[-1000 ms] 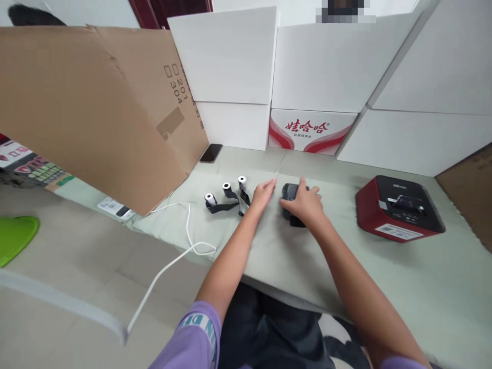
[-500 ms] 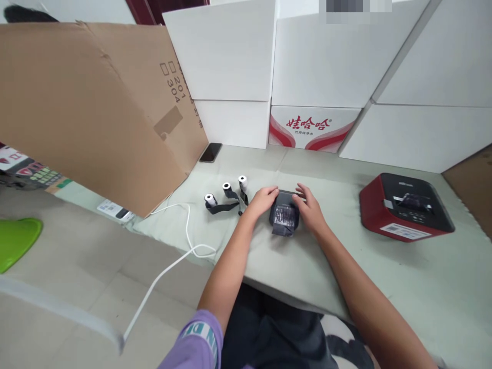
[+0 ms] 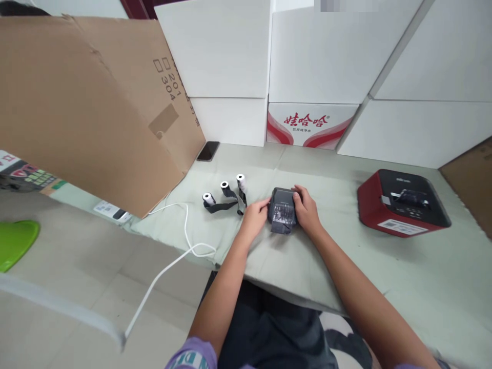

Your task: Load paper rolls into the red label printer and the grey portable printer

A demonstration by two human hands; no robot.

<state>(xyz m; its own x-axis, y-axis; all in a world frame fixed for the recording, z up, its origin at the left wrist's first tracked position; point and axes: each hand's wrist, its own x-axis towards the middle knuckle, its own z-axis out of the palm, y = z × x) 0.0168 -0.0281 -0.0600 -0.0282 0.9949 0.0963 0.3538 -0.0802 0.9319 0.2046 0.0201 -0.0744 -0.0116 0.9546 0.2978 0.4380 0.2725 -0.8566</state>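
Left hand: lower along black device | right hand: still gripping

The left sleeve is short and purple, with a pale band of blue-green capital letters. The right sleeve shows a purple edge. Dark clothing covers the lap, beside a white-and-dark pattern.

Pale floor tiles flank a cloth-covered table, with a dark red panel (perhaps a door) cut off above.
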